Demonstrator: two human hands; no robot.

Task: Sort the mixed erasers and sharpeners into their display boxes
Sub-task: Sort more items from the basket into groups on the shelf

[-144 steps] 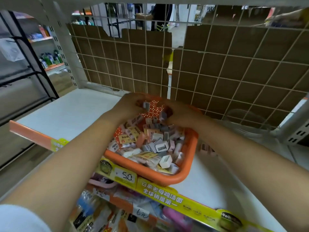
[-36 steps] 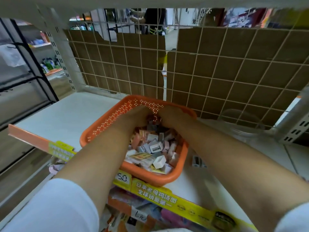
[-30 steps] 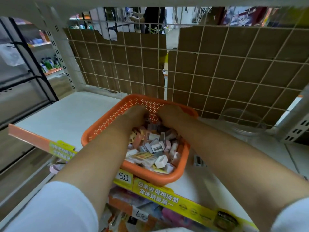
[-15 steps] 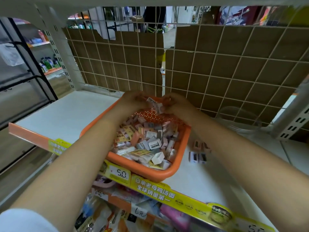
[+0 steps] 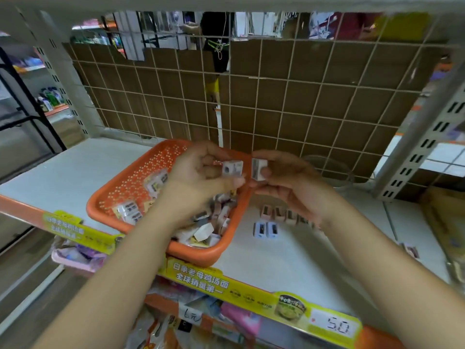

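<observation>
Two small sharpeners are being held up above the far rim of the orange basket (image 5: 118, 197). The left hand (image 5: 198, 172) is pinching a pale sharpener (image 5: 232, 168), its round hole facing the camera; the right hand (image 5: 289, 177) is pinching a second sharpener (image 5: 258, 168) between thumb and fingers, just at 3 o'clock of the first, the two nearly touching. Both forearms are reaching in from 6 o'clock, fingers curled.

The left forearm is covering the middle of the basket; the mixed erasers and sharpeners (image 5: 208, 222) inside are blurring together, individual types hard to tell. Printing on the held pieces is unreadable.

Sorted pieces are standing on the white shelf (image 5: 264, 253) at 3 o'clock of the basket: a row of pinkish sharpeners (image 5: 279, 212), partly hidden by the right wrist, and two blue sharpeners (image 5: 266, 229) nearer the camera. A yellow price strip (image 5: 226, 283) is running along the shelf edge.
</observation>
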